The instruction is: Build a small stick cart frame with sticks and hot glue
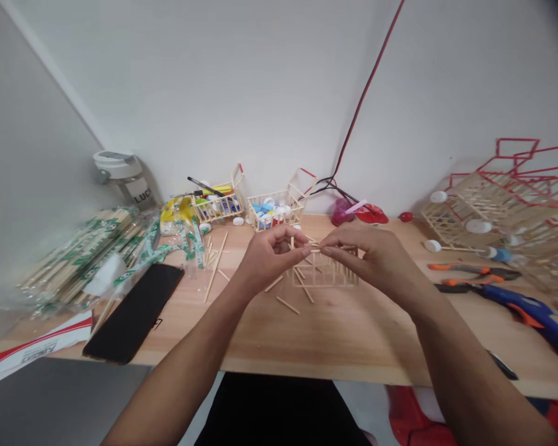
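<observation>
A small open frame of thin wooden sticks (325,285) stands at the middle of the table. Over its top edge my left hand (275,253) and my right hand (371,249) face each other with fingertips pinched. Between them runs a short wooden stick (315,247), one end at each pinch, level with the frame's top. Whether it is fixed to the frame I cannot tell. My right hand covers part of the frame's right side. Loose cut sticks (288,305) lie around and behind the frame.
Two stick baskets (275,214) holding bottle caps and pens stand by the wall. Bagged chopsticks (79,254), a black phone (134,313) and a lidded jar (125,176) are left. Right are stick carts (488,210), pliers (474,270) and a blue glue gun (521,310).
</observation>
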`<state>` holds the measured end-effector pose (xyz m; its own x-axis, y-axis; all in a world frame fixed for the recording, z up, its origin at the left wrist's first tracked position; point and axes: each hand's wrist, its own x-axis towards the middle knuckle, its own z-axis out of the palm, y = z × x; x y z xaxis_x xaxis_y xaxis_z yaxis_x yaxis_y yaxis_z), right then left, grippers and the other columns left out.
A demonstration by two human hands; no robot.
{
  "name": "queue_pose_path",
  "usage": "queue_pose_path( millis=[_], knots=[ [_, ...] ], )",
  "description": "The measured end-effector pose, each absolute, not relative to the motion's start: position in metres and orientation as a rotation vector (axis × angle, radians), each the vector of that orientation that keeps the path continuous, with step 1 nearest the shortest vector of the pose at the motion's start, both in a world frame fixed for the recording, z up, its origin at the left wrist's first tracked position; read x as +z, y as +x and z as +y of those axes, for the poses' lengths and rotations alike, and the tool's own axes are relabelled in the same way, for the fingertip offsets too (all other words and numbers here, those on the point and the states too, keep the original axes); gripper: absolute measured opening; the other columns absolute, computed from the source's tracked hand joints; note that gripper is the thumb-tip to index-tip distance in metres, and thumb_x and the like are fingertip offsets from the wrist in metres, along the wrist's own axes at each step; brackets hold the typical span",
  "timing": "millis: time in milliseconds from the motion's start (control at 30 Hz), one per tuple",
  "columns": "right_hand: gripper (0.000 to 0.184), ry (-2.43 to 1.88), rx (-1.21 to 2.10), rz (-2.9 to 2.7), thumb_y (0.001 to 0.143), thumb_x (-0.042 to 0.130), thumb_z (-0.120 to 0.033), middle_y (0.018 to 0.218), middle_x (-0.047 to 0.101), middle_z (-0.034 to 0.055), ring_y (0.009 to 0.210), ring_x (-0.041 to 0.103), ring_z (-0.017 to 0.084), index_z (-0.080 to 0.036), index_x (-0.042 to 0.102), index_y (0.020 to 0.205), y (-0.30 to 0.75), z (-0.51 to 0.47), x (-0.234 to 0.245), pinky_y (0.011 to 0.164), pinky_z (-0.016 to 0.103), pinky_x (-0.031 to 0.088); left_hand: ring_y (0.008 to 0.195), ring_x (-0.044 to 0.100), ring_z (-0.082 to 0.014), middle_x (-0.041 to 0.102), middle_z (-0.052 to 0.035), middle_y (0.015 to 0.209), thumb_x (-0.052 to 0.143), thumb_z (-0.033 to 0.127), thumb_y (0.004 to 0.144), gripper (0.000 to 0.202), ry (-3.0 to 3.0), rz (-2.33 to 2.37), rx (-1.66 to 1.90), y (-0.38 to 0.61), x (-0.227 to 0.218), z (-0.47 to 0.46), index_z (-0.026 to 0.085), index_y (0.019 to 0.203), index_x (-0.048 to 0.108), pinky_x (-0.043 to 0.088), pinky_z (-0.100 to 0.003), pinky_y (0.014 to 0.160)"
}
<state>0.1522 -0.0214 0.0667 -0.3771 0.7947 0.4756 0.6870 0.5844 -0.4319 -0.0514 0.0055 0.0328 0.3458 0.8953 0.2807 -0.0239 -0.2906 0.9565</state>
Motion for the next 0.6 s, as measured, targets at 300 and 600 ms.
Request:
queue_pose_path(
  millis=[300,600],
  knots=[
    [0.017,-1.222,-0.090,-1.865,0.095,0.054,-0.028,0.116,0.069,0.0085,0.115,0.060,0.023,-0.023,0.069,0.104,0.157,-0.035,0.062,0.089,0.037,0.048,0.057,0.045,-0.0079,0.058,0.0015,0.064,0.076,0.028,0.073,0.015,1.552,0.884,1.261,-0.047,0.028,0.004,0.016,0.079,0.069,0.032,-0.022,0.052],
    [0.018,-1.513,-0.004,-1.522,0.093,0.056,-0.037,0.093,0.070,0.0041,0.075,0.061,0.018,-0.023,0.067,0.090,0.179,-0.050,0.030,0.066,0.032,0.046,0.060,0.047,-0.0088,0.059,0.0012,0.068,0.077,0.028,0.074,0.014,1.512,0.923,1.365,-0.052,0.032,0.004,0.017,0.079,0.069,0.036,-0.022,0.055]
  ],
)
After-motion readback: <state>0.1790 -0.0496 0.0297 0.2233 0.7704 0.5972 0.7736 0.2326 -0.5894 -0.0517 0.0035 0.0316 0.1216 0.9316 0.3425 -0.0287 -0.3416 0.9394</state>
